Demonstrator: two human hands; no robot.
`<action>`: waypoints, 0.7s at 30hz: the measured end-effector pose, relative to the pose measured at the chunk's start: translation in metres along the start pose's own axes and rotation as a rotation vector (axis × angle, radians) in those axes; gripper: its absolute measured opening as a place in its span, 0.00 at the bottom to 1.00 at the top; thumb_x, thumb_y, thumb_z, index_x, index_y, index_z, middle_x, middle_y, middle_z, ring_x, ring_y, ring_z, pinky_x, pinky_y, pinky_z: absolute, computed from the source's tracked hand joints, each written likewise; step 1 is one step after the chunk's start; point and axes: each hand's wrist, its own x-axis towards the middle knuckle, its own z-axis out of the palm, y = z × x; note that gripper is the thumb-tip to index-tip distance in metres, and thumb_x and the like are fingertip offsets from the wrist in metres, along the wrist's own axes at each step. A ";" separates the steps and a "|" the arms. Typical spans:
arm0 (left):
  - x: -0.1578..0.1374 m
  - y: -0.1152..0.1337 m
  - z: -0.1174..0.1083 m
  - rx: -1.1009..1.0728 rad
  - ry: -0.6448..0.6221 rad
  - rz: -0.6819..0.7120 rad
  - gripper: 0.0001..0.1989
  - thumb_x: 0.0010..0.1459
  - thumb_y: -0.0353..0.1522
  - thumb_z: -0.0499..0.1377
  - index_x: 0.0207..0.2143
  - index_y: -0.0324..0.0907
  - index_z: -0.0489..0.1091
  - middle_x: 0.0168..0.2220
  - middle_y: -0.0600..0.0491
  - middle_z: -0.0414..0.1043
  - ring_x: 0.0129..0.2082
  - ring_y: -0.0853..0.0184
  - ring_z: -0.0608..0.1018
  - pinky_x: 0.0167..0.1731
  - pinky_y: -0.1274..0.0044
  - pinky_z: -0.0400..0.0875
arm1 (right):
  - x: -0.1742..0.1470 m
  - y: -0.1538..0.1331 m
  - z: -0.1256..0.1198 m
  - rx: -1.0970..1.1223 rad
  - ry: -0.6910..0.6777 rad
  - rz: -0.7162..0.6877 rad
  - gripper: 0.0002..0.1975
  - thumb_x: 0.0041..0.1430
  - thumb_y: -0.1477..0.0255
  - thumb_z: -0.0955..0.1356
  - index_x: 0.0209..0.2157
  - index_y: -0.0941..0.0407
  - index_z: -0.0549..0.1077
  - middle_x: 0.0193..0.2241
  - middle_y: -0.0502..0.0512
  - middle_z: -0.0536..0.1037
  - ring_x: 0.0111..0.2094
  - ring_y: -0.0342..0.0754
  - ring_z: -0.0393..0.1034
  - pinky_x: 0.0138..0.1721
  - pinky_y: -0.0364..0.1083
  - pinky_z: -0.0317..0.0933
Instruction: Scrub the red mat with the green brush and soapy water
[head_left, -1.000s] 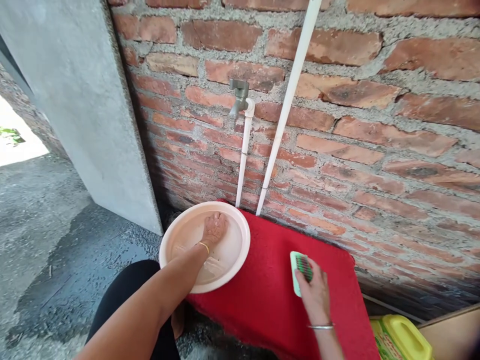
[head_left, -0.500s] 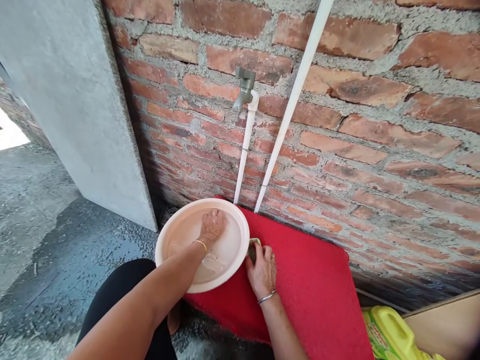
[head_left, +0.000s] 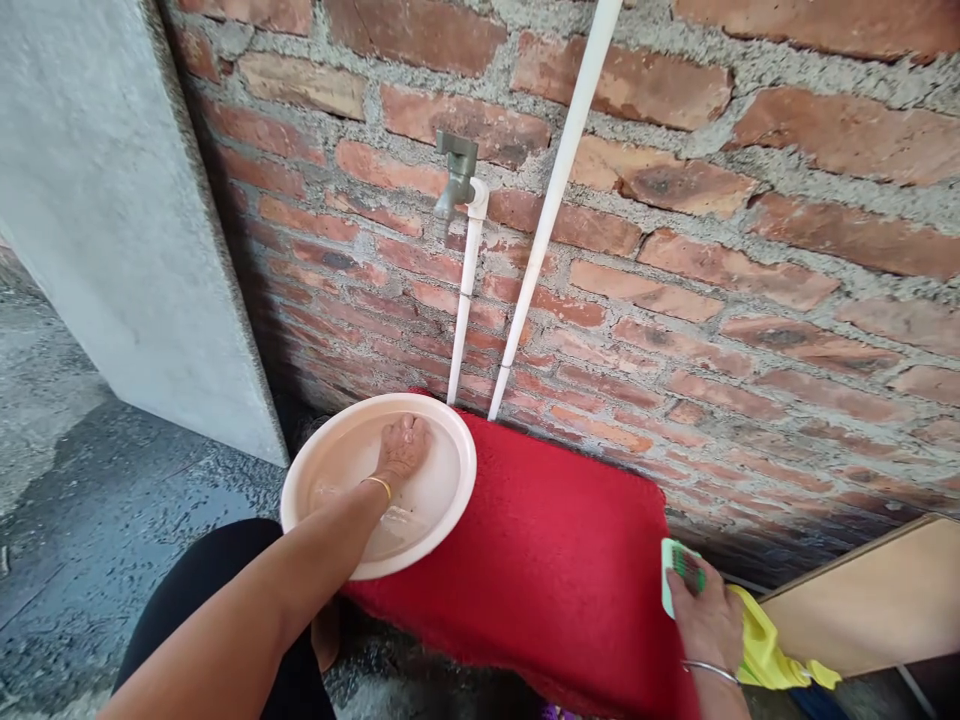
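Note:
A pale pink plastic basin [head_left: 455, 520] stands at the left end of a red-covered surface [head_left: 555, 570], with a little water in its bottom. My left hand [head_left: 405, 447], a gold-coloured bangle at its wrist, is inside the basin near its far side. Its fingers are curled under, and what they hold, if anything, is hidden. At the right end of the red surface, my right hand [head_left: 709, 615] grips a green scrubbing brush [head_left: 679, 570] with dark bristles. A silver bangle circles that wrist. Just behind this hand is a yellow jug [head_left: 761, 640], partly covered.
A grey tap [head_left: 456, 175] on a white pipe [head_left: 465, 300] rises behind the basin against the brick wall [head_left: 615, 310]. A taller white pipe [head_left: 540, 230] runs beside it. To the left leans a grey slab [head_left: 172, 260] above wet floor. A tan board [head_left: 877, 600] stands at right.
My right hand has moved from beside the basin to the right end of the red surface, carrying the scrubbing brush. My left hand stays in the basin. The view has shifted slightly right.

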 end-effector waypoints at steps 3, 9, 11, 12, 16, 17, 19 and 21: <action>0.000 0.002 -0.004 -0.007 -0.017 -0.010 0.13 0.63 0.32 0.48 0.41 0.39 0.72 0.43 0.41 0.72 0.43 0.54 0.75 0.43 0.65 0.62 | -0.010 -0.001 0.000 0.053 0.006 0.006 0.38 0.53 0.46 0.60 0.59 0.53 0.69 0.40 0.62 0.70 0.46 0.64 0.68 0.49 0.61 0.63; -0.001 0.005 -0.010 -0.015 -0.038 -0.021 0.15 0.64 0.32 0.47 0.42 0.39 0.72 0.43 0.41 0.72 0.44 0.54 0.75 0.44 0.65 0.62 | -0.086 -0.099 0.033 0.237 -0.118 -0.395 0.32 0.55 0.50 0.61 0.54 0.55 0.72 0.41 0.62 0.72 0.42 0.57 0.68 0.46 0.55 0.64; -0.001 0.005 -0.010 -0.022 -0.033 -0.021 0.15 0.64 0.31 0.47 0.43 0.39 0.72 0.43 0.41 0.72 0.44 0.54 0.75 0.44 0.65 0.62 | -0.117 -0.137 0.043 0.271 -0.163 -0.513 0.27 0.58 0.55 0.62 0.53 0.55 0.72 0.42 0.61 0.71 0.42 0.57 0.68 0.45 0.54 0.64; -0.001 0.005 -0.011 -0.025 -0.033 -0.021 0.15 0.64 0.31 0.47 0.43 0.38 0.72 0.43 0.41 0.72 0.44 0.54 0.75 0.44 0.65 0.62 | -0.132 -0.154 0.047 0.282 -0.179 -0.562 0.25 0.59 0.57 0.62 0.54 0.54 0.72 0.42 0.61 0.71 0.42 0.56 0.68 0.45 0.54 0.64; -0.002 0.004 -0.012 -0.030 -0.048 -0.015 0.15 0.64 0.32 0.47 0.43 0.39 0.72 0.43 0.40 0.72 0.44 0.54 0.75 0.43 0.64 0.62 | -0.180 -0.207 0.056 0.258 -0.229 -0.687 0.21 0.60 0.66 0.64 0.55 0.53 0.71 0.42 0.60 0.72 0.42 0.56 0.69 0.43 0.52 0.65; -0.002 0.003 -0.011 -0.033 -0.047 -0.011 0.15 0.64 0.32 0.47 0.43 0.39 0.72 0.43 0.40 0.72 0.44 0.53 0.75 0.43 0.64 0.62 | -0.188 -0.215 0.057 0.236 -0.237 -0.710 0.21 0.60 0.67 0.64 0.55 0.52 0.72 0.42 0.59 0.72 0.42 0.55 0.69 0.43 0.52 0.65; -0.002 0.002 -0.011 -0.038 -0.038 -0.005 0.15 0.64 0.32 0.47 0.43 0.39 0.72 0.43 0.40 0.72 0.45 0.53 0.74 0.43 0.64 0.62 | -0.198 -0.225 0.057 0.193 -0.245 -0.756 0.21 0.60 0.69 0.64 0.55 0.51 0.71 0.41 0.58 0.72 0.42 0.55 0.69 0.43 0.52 0.65; -0.002 0.001 -0.009 -0.046 -0.029 -0.004 0.15 0.64 0.32 0.48 0.43 0.38 0.72 0.43 0.39 0.72 0.45 0.53 0.74 0.43 0.64 0.62 | -0.199 -0.224 0.057 0.165 -0.242 -0.784 0.22 0.60 0.70 0.65 0.56 0.51 0.71 0.41 0.58 0.72 0.41 0.55 0.69 0.43 0.52 0.65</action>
